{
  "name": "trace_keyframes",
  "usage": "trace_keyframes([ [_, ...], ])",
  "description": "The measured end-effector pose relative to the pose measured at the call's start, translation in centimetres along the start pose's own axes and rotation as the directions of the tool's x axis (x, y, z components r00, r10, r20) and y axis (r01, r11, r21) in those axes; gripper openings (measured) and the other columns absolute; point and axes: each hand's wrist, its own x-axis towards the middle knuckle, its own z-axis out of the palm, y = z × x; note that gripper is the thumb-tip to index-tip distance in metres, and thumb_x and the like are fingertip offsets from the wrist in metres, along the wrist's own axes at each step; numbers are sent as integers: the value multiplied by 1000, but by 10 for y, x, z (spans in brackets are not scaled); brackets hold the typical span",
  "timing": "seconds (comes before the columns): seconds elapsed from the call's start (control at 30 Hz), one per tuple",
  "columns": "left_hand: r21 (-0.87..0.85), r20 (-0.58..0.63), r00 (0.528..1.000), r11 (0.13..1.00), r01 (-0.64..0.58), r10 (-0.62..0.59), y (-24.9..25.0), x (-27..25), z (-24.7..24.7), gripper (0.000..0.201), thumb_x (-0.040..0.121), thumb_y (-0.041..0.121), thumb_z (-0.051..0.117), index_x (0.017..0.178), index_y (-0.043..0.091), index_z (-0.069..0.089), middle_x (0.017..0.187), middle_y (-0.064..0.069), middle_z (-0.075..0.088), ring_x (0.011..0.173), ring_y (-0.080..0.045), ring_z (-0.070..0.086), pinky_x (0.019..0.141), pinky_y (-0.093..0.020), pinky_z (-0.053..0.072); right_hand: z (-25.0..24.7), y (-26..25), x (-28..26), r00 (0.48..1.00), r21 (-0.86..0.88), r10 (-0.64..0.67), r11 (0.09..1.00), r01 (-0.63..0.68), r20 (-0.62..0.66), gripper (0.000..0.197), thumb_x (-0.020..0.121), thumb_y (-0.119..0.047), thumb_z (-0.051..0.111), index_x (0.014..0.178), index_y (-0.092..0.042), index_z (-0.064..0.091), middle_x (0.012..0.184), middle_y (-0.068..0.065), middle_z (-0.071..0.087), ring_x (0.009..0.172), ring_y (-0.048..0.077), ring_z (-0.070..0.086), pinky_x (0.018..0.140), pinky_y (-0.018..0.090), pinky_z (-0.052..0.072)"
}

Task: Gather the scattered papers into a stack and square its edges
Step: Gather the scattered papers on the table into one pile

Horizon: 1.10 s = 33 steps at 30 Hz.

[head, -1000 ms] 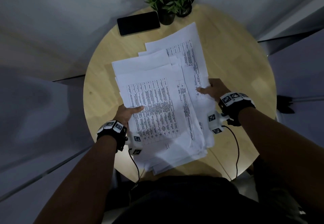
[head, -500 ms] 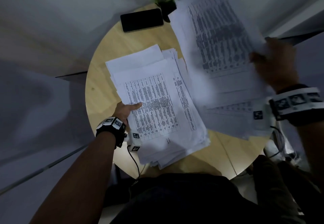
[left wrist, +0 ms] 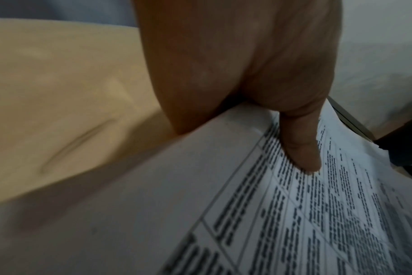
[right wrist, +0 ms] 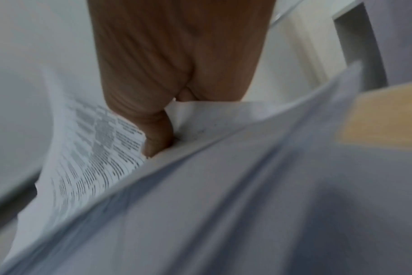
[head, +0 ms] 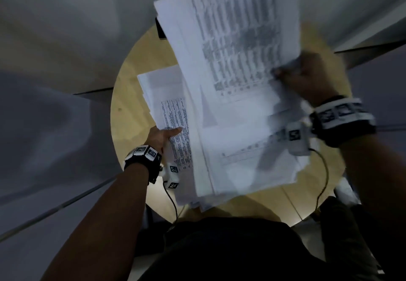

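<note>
A loose pile of printed white papers (head: 167,109) lies on the round wooden table (head: 129,87). My left hand (head: 161,135) grips its left edge, thumb on the top sheet (left wrist: 301,148), fingers hidden under the pile (left wrist: 247,214). My right hand (head: 307,78) holds a second bundle of papers (head: 237,82) lifted above the table and over the right part of the pile, blurred. In the right wrist view the thumb (right wrist: 158,137) pinches that bundle (right wrist: 223,204) at its edge.
A dark phone's corner (head: 160,28) peeks out at the table's far side behind the raised sheets. Bare tabletop (head: 263,206) shows at the near edge. Cables (head: 323,184) hang from both wrist bands.
My right hand lifted a bundle of sheets off the right side of the pile and has swung it leftward over the pile. The left hand kept its hold on the left edge.
</note>
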Motion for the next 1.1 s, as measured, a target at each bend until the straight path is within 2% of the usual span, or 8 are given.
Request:
trace_keyframes([
  [0.1, -131, 26, 999, 990, 47, -45, -2, 8, -1, 88, 60, 53, 86, 131, 7, 62, 147, -16, 49, 131, -38, 50, 109, -55, 38, 69, 6, -12, 981, 12, 96, 995, -99, 171, 37, 81, -32, 72, 91, 4, 68, 83, 15, 66, 86, 19, 66, 91, 19, 41],
  [0.2, -206, 59, 995, 975, 86, -75, 3, -1, 1, 105, 64, 75, 74, 148, 21, 43, 154, -4, 38, 141, -33, 35, 112, -64, 25, 114, 20, -20, 942, 11, 255, 965, -263, 217, 56, 82, -32, 73, 125, 0, 58, 122, 16, 64, 114, 29, 60, 101, 39, 47],
  [0.33, -41, 4, 997, 996, -77, 77, -4, 3, 0, 81, 52, 44, 96, 118, 5, 70, 122, -6, 68, 115, -24, 62, 105, -58, 41, 146, 12, -29, 928, -92, 298, 954, -285, 224, 58, 90, -35, 62, 136, -6, 43, 125, 15, 56, 121, 30, 52, 103, 38, 41],
  [0.5, 20, -25, 996, 996, -82, 82, -23, 39, -4, 126, 27, 64, 95, 131, 4, 59, 133, -10, 64, 120, -29, 61, 108, -49, 44, 146, -5, -56, 907, -466, 153, 883, 52, 392, 56, 88, -32, 60, 135, -7, 40, 135, 20, 44, 127, 39, 36, 105, 51, 30],
  [0.6, 68, -37, 996, 994, -82, 85, -17, 34, -3, 131, 33, 58, 96, 137, -4, 46, 139, -14, 56, 128, -35, 52, 110, -52, 40, 121, 26, -48, 970, -368, 224, 913, -174, 98, 54, 82, -36, 65, 129, -16, 51, 134, 18, 45, 125, 38, 41, 100, 48, 36],
  [0.73, 107, -25, 998, 992, -60, 63, -30, 53, -9, 109, 19, 59, 97, 109, 3, 71, 128, -15, 65, 117, -33, 60, 107, -50, 44, 60, 88, -45, 770, -316, 620, 708, -632, -151, 71, 78, -37, 71, 136, -12, 40, 144, 22, 29, 132, 44, 31, 105, 53, 33],
  [0.9, 119, 16, 999, 992, -40, 38, -21, 40, -5, 62, 34, 47, 98, 81, 12, 78, 116, -15, 70, 115, -32, 62, 107, -51, 43, 30, 131, -59, 795, -432, 607, 719, -544, 9, 101, 66, -44, 84, 136, 6, 33, 138, 29, 39, 128, 43, 42, 102, 49, 41],
  [1.1, 110, 15, 999, 993, -33, 31, -28, 49, -6, 80, 17, 57, 97, 80, 11, 80, 118, -17, 70, 115, -36, 63, 105, -55, 44, 12, 117, -59, 810, -350, 578, 783, -515, 102, 45, 81, -36, 73, 97, 5, 65, 97, 26, 65, 95, 38, 64, 77, 38, 46],
])
